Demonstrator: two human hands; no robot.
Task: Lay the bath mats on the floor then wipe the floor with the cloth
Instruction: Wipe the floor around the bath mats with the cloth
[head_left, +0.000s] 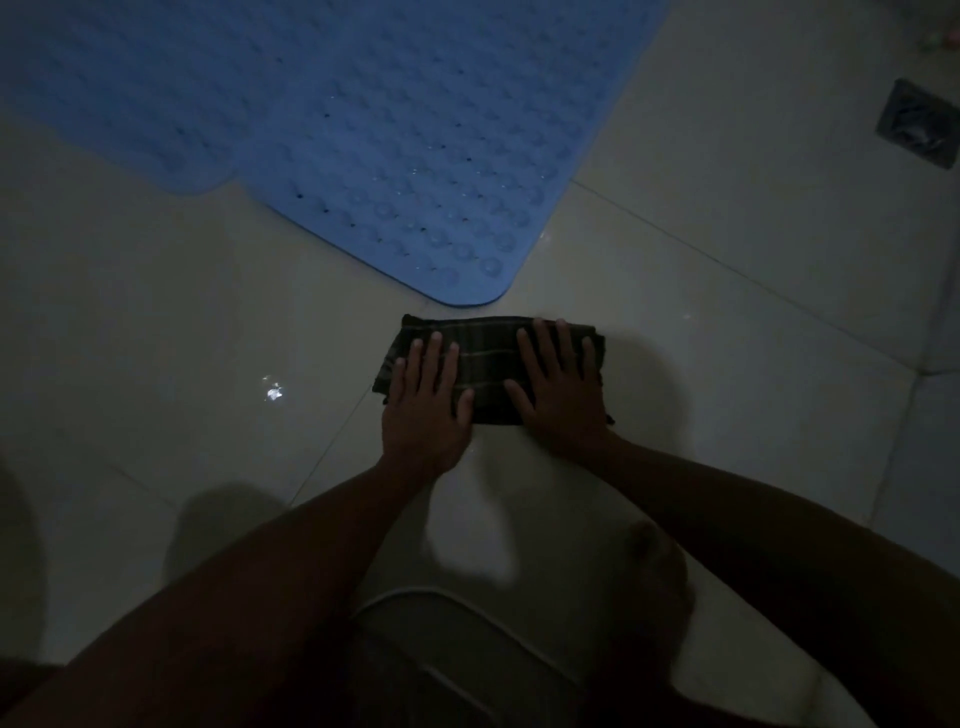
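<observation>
A dark striped cloth (485, 358), folded into a flat rectangle, lies on the pale tiled floor (156, 338) just below the corner of a blue bath mat (415, 171). A second blue bath mat (119, 93) lies at the upper left, partly under the first. My left hand (426, 400) presses flat on the cloth's left half with straight fingers. My right hand (558, 387) presses flat on its right half, fingers spread. The room is dim.
A square metal floor drain (919, 124) sits at the upper right. A small wet glint (271, 389) shows on the tile left of the cloth. A pale curved-edged object (441, 623) lies between my arms at the bottom. A raised tile edge (935, 364) runs at the right.
</observation>
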